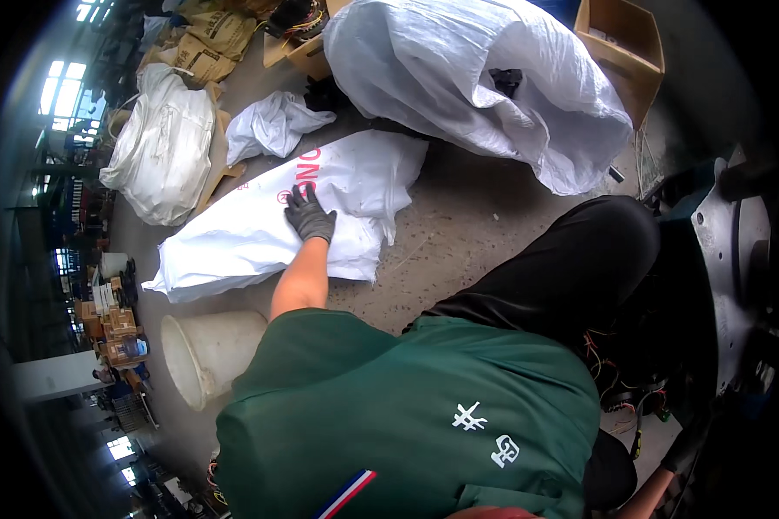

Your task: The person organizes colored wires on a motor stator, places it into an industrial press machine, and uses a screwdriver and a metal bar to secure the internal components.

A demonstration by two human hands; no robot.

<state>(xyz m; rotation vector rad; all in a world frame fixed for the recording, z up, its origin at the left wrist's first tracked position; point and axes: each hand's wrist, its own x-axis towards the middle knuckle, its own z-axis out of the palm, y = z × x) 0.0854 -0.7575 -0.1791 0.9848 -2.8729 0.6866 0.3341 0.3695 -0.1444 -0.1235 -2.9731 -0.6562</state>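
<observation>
My left hand point(308, 214), in a dark grey glove, lies flat with fingers spread on a white woven sack point(234, 238). The sack is stretched out on the floor and bears red print. At the lower right, my right hand point(687, 445) wears a dark glove and reaches into shadow beside a metal frame point(725, 259). Its fingers are lost in the dark, so what it touches cannot be made out. Coloured wires point(636, 406) hang close to it.
A large white sack point(459, 78) with dark pieces inside sits at the top, beside a cardboard box point(619, 56). A bulging white bag point(169, 143) and a crumpled white bag point(273, 125) lie to the left. A pale plastic bucket point(212, 350) stands near my left elbow.
</observation>
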